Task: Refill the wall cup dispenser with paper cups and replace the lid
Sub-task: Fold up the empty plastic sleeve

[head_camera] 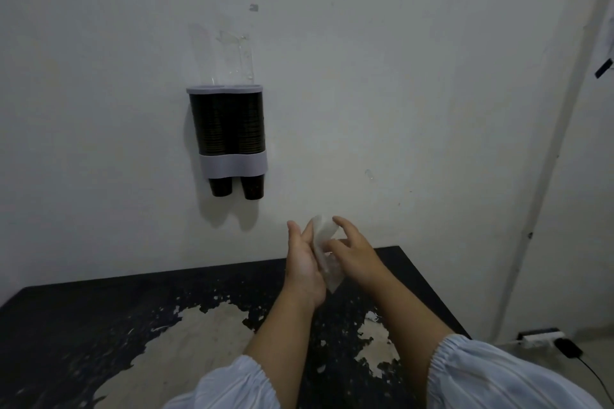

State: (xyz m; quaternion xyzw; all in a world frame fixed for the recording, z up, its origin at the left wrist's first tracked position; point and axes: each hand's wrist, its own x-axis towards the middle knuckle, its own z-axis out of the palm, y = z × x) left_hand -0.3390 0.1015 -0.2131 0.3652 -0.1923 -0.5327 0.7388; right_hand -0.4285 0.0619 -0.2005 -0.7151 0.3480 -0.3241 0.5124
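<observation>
The wall cup dispenser hangs on the white wall, its two clear tubes filled with dark paper cups. A grey lid sits across its top and a grey band wraps its lower part, with two cup bottoms poking out below. In front of the wall, below and to the right of the dispenser, I hold a translucent white plastic piece between both hands. It lies against the straight fingers and palm of my left hand. My right hand curls its fingers round the other side of it.
A black table with large patches of peeled paint stands against the wall under my arms. A clear plastic holder is stuck to the wall above the dispenser. A power strip with a black cable lies on the floor at the right.
</observation>
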